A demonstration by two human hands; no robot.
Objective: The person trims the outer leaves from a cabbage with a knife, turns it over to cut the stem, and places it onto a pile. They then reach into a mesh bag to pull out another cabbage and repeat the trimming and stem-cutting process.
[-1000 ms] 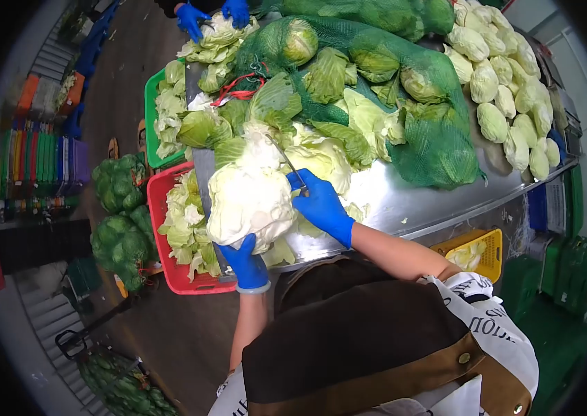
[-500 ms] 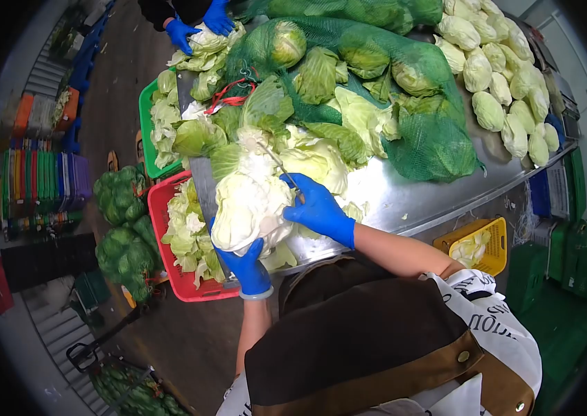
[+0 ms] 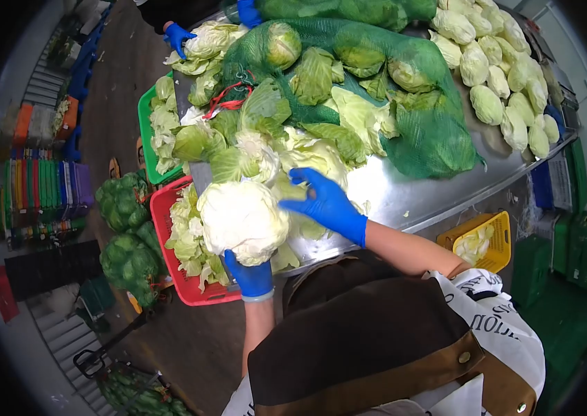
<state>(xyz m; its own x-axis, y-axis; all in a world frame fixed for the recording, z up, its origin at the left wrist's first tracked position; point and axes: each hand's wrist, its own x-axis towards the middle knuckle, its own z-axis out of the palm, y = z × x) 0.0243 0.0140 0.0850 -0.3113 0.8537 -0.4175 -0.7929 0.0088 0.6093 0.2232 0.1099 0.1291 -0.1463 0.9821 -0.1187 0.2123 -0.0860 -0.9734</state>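
My left hand [image 3: 250, 276], in a blue glove, is closed around the underside of a pale, peeled cabbage [image 3: 245, 218] and holds it above the table's near edge. Just right of that cabbage, my right hand [image 3: 329, 206], also gloved in blue, has its thumb and forefinger spread apart, not touching it. No knife shows at this hand now; its palm side is hidden. Loose green outer leaves [image 3: 266, 111] and pale leaves lie beyond the cabbage on the metal table [image 3: 411, 201].
Green mesh sacks of cabbages [image 3: 439, 139] lie across the table, peeled cabbages [image 3: 487, 107] piled at right. A red crate [image 3: 200, 297] and green crate [image 3: 146, 132] with leaves stand left, a yellow basket [image 3: 501, 246] right. A co-worker's gloved hand [image 3: 178, 38] is at upper left.
The cabbage has turned and shifted slightly left in my left hand. My right hand has moved off it, thumb and forefinger parting; the knife it held is out of sight.
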